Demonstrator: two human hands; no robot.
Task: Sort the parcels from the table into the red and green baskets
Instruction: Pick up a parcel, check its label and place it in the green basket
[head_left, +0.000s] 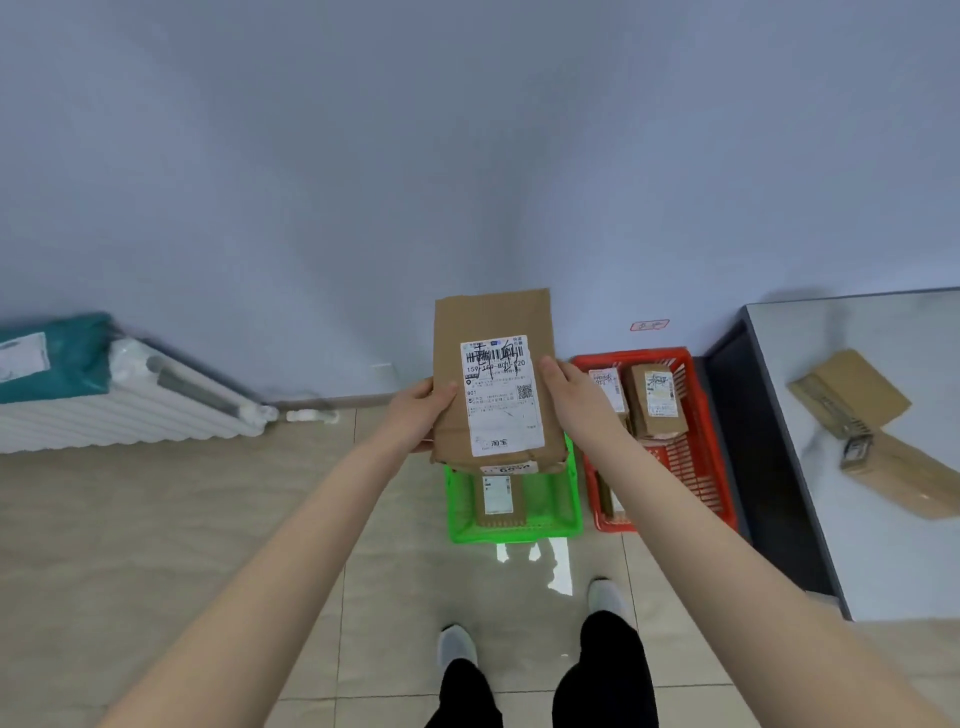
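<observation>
I hold a flat brown cardboard parcel (496, 332) with a white shipping label, upright and facing me, above the green basket (571, 512). My left hand (423, 410) grips its left edge and my right hand (569, 400) grips its right edge. The green basket stands on the floor with brown parcels inside, partly hidden by the held parcel. The red basket (696, 467) sits just right of it and holds several brown parcels (657, 400). Two more brown parcels (849, 392) (904, 480) lie on the table (914, 561) at the right.
A white radiator (130, 410) runs along the left wall with a teal bag (57, 358) on top. The floor is beige tile. My feet in grey shoes (457, 644) stand behind the baskets. The table's dark side panel (753, 467) borders the red basket.
</observation>
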